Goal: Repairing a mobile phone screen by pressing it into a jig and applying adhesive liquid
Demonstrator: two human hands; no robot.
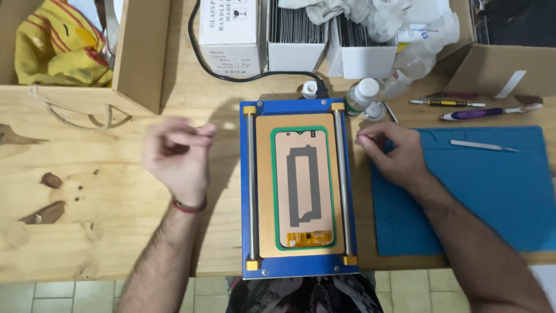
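Left hand: the left hand point(178, 155) hovers above the wooden worktop point(104, 226), just left of the blue heating plate point(298, 268); its outline is blurred, fingers curled loosely inward, grip released and holding nothing that I can see.
Right hand: the right hand point(395, 153) rests at the plate's right edge, on the corner of the blue work mat point(492, 197); the fingertips are pinched together near the right metal rail point(342, 185), but whether that grip has something tiny in it I cannot tell.
Heating plate: it lies flat in the middle of the worktop, between the two hands, with a tan pad on top and a rail down each long side.
Phone screen: the phone screen point(303, 188) lies face-down on the tan pad, green-rimmed, a grey frame-shaped strip on its back and an orange flex part at the near end.
Cardboard box, far left: the open box point(142, 58) holds a crumpled yellow cloth point(55, 43).
White boxes, far edge: two open white boxes point(295, 55) hold thin dark sheets stacked on edge, with a grey rag point(353, 13) draped over them; a closed white box point(229, 35) stands to their left.
Bottle: a small white-capped bottle point(362, 95) stands just beside the plate's far right corner.
Tools: a purple-handled tool point(475, 113) and a thin screwdriver point(446, 103) lie beyond the mat; metal tweezers point(483, 145) lie on it.
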